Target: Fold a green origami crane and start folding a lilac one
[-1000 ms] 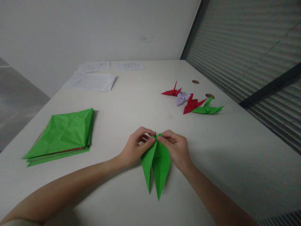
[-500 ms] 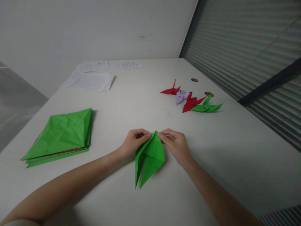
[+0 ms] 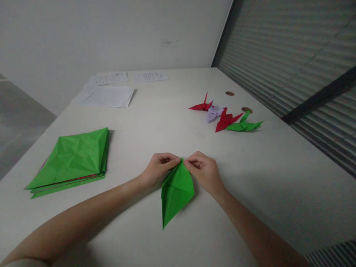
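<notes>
The green folded paper is pinched at its far tip by the left hand and the right hand, with fingers closed together on it from either side. The rest lies flat on the tabletop, pointing from the fingers toward the person. The work is judged partway: a narrow pointed form is creased, but no wings or neck are shaped as on the finished paper figures set well beyond the fingers, to the right. A stack of green sheets lies well left of the fingers. Bare surface is left all round the fingers, and every tabletop edge is kept well apart.
</notes>
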A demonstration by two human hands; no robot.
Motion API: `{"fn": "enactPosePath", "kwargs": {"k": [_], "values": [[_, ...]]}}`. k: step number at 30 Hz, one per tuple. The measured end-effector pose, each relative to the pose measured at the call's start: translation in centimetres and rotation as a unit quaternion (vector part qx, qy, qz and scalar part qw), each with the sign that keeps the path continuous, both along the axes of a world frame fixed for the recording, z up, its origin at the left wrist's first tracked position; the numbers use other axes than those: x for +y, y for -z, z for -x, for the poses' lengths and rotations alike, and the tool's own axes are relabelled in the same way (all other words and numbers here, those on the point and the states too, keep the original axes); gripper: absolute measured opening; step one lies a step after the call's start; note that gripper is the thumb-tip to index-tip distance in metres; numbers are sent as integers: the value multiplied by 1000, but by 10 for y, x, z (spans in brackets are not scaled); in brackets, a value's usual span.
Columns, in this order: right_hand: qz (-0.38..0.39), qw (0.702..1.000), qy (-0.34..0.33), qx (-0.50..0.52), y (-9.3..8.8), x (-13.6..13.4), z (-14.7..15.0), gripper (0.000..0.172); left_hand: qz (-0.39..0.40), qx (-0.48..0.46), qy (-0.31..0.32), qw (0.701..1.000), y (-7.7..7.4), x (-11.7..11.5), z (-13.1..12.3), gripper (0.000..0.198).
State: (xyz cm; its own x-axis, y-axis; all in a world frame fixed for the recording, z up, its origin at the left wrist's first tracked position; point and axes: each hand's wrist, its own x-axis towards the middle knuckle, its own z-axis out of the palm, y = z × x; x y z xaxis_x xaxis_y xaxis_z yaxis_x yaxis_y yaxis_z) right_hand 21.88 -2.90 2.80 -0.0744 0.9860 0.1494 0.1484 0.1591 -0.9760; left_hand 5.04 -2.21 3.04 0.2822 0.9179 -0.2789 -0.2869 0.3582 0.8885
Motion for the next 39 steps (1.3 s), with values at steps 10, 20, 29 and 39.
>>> {"fn": "enactPosePath", "kwargs": {"k": [10,20,29,39], "values": [[12,1000,-10,6,-1,-1,2,21,6,-9,-4,1000,1,-1,-1,35],[18,999,-26,23,-1,-2,2,18,-5,-4,-14,1000,2,-2,-2,34],[20,999,-31,19,-2,-1,1,17,-23,4,-27,999,5,-3,-2,35],[21,998,-46,27,-1,-1,1,15,-19,-4,-39,999,4,-3,-4,33]]}}
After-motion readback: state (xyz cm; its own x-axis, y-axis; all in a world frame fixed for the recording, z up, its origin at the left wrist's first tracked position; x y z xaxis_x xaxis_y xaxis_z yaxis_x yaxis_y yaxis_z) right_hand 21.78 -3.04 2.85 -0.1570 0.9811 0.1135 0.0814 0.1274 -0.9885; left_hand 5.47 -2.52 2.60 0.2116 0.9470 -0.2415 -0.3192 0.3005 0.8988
